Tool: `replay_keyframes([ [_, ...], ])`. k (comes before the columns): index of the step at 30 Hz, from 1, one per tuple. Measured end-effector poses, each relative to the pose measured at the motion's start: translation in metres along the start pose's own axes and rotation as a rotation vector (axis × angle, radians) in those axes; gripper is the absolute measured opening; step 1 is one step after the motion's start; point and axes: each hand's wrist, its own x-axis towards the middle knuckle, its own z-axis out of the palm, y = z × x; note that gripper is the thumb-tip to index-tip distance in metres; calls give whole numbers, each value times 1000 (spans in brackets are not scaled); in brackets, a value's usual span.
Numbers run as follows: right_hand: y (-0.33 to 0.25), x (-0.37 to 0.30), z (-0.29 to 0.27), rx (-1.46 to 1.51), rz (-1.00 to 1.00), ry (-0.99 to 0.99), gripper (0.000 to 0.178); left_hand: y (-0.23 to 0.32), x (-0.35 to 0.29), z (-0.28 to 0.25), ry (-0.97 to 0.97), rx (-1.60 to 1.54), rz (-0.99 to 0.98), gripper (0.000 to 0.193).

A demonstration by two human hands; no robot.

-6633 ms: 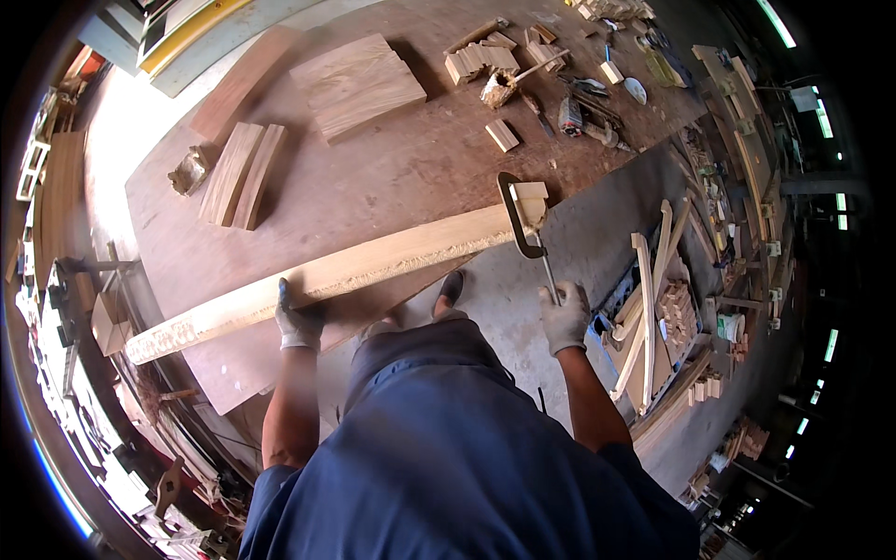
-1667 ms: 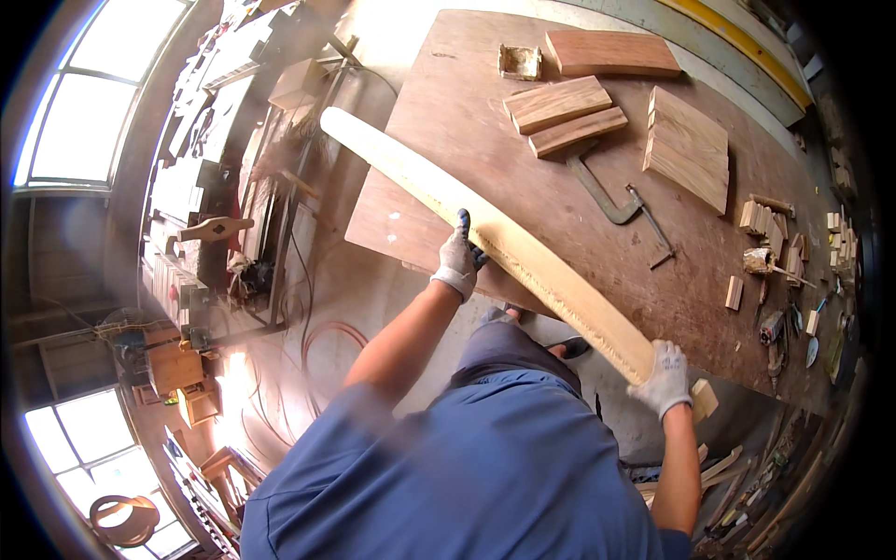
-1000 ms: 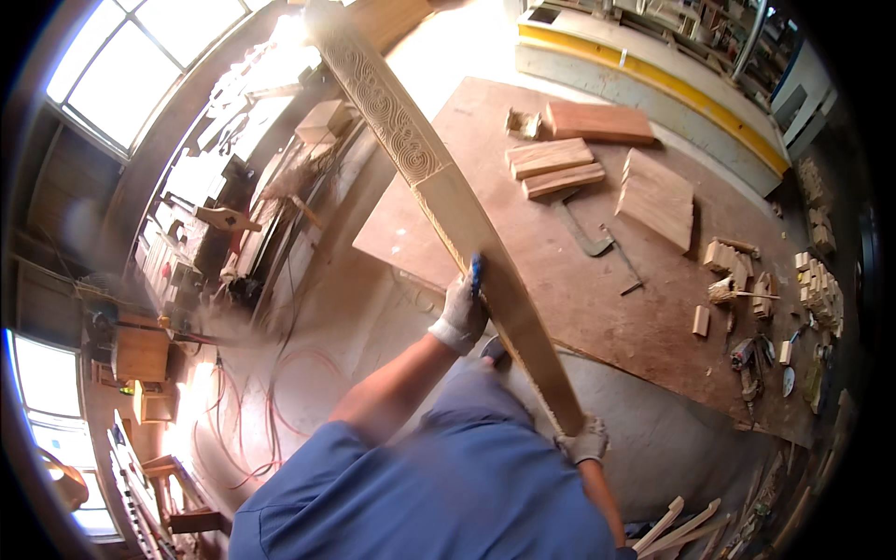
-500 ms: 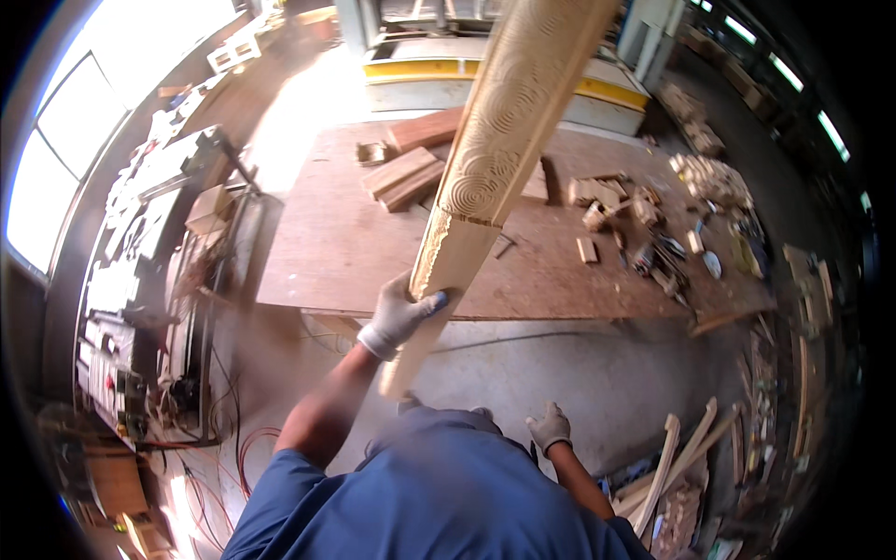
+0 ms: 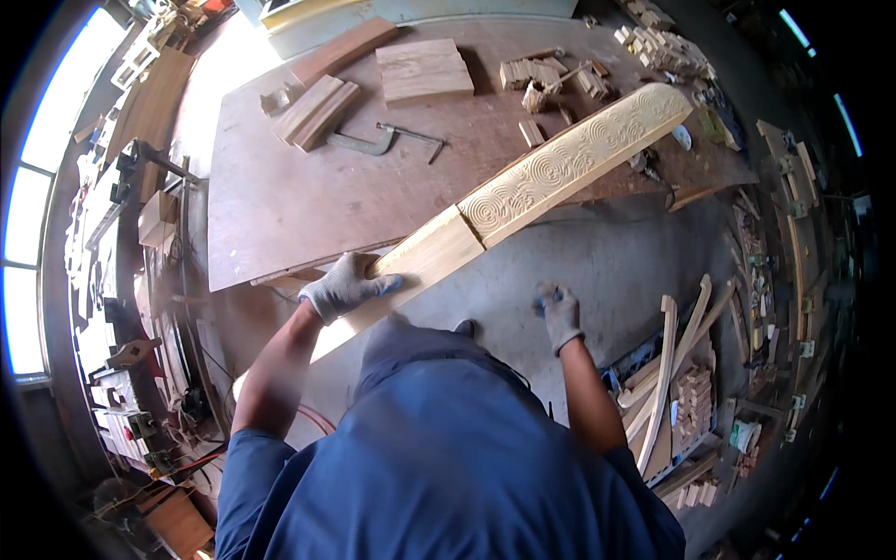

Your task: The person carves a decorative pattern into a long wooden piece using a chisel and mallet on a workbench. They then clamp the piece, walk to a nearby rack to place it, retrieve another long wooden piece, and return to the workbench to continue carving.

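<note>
My gloved left hand (image 5: 350, 287) grips a long, pale wooden board (image 5: 569, 173) near its plain lower end, thumb across the top face. Carved swirls cover the far part of the board, and a step divides them from the smooth part. It slants from my left side up to the right, in front of the brown work table (image 5: 271, 201). My right hand (image 5: 558, 315), gloved too, hangs below the board without touching it. Its fingers are bent and apart, with nothing in them.
On the table lie a C-clamp (image 5: 373, 142), a square wood block (image 5: 425, 73), a reddish plank (image 5: 343, 51) and several small wood pieces (image 5: 530, 73). Curved wooden strips (image 5: 665, 383) lean in a crate at the right. A cluttered bench (image 5: 112, 308) runs along the left.
The board has swung from nearly upright to a slant toward the right, still in my left hand. My right hand has risen. The view has turned, showing more of the table's left.
</note>
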Motion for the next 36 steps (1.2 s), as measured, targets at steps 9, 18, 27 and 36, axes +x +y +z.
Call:
replay_keyframes([
  [9, -90, 42, 15, 637, 79, -120, 63, -3, 27, -43, -235, 291, -190, 57],
  [18, -95, 67, 48, 663, 115, 132, 51, -28, 98, -120, -279, 565, -224, 49],
  [27, -67, 78, 65, 537, 190, 138, 38, -76, 154, -157, -346, 627, -261, 52],
  [36, -55, 100, 79, 583, 300, 79, 36, -104, 160, -157, -227, 668, -255, 59],
])
